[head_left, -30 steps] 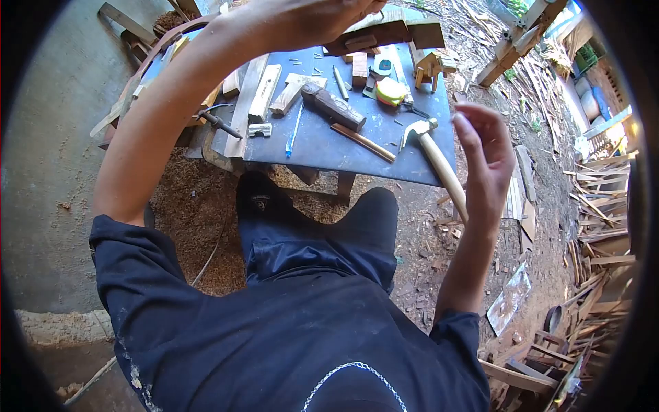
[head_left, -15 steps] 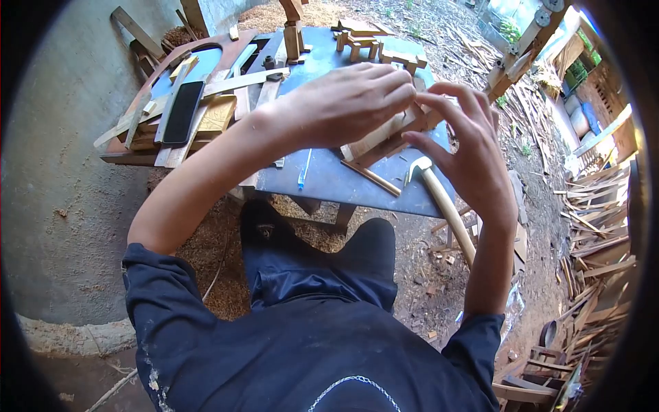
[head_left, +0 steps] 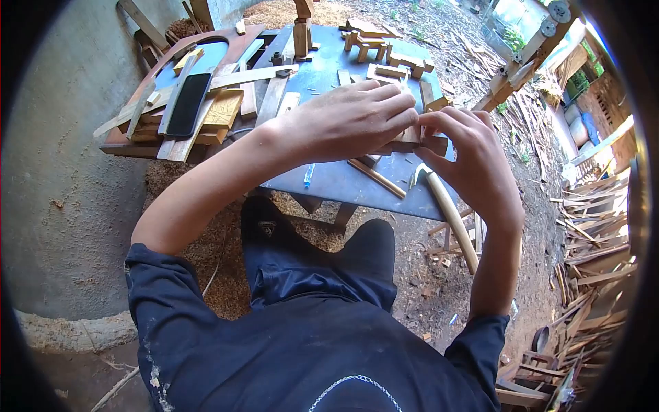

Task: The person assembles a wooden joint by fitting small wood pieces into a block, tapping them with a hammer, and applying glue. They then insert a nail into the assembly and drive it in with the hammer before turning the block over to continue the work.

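Over the blue-grey table (head_left: 312,184) both hands meet at a brown wooden block (head_left: 405,141). My left hand (head_left: 364,120) is closed, its fingers curled at the block's upper end and hiding much of it. What its fingertips pinch is too small to make out. Close on the right, my right hand (head_left: 470,147) has its fingers bent and its thumb touching the block's right side. Just below the hands lie a thin wooden stick (head_left: 377,178) and a hammer with a pale wooden handle (head_left: 451,221). A blue pen (head_left: 309,176) rests near the table's front edge.
To the left, a black phone (head_left: 189,105) lies on stacked wooden pieces beside a yellow-brown block (head_left: 223,108). Small jointed wooden frames (head_left: 365,47) stand at the table's back. An upright wooden post (head_left: 301,38) is near them. Scrap wood (head_left: 600,240) is piled at the right.
The wooden block between my hands has turned and is now more hidden. My right hand has shifted slightly down, with its fingertips closer to my left hand.
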The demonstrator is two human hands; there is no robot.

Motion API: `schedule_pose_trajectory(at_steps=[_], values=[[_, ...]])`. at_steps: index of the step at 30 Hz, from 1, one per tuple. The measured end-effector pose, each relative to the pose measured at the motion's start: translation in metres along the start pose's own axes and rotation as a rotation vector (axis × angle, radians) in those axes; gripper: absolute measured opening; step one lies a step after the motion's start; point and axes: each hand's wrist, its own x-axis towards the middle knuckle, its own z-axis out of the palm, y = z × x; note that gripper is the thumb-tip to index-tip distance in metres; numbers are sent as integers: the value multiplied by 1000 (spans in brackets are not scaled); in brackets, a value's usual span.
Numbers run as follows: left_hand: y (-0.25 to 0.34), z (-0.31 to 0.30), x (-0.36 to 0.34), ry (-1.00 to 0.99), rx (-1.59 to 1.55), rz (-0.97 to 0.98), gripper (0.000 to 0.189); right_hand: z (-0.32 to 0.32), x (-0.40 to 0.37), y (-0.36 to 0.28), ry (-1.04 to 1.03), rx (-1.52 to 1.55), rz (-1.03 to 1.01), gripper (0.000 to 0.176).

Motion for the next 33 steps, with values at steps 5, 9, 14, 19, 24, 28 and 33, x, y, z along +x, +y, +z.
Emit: schedule_pose_trajectory(at_steps=[5, 9, 14, 19, 24, 28, 33], values=[[5, -1, -3, -20, 17, -14, 35, 4, 4, -2, 83, -88, -103, 20], [6, -6, -7, 124, -50, -86, 29, 11, 5, 5, 173, -258, -181, 21], [-9, -21, -17, 167, -182, -259, 43, 8, 0, 19, 282, -419, -287, 32], [-16, -32, -22, 141, -398, -377, 59, 7, -9, 22, 352, -502, -340, 33], [-17, -26, -19, 24, -714, -412, 67, 7, -15, 21, 416, -569, -420, 30], [-6, -32, -11, -103, -1143, -581, 64, 6, -17, 13, 518, -542, -446, 24], [4, -30, -5, -130, -1453, -605, 60, 7, -18, 14, 579, -502, -504, 25]])
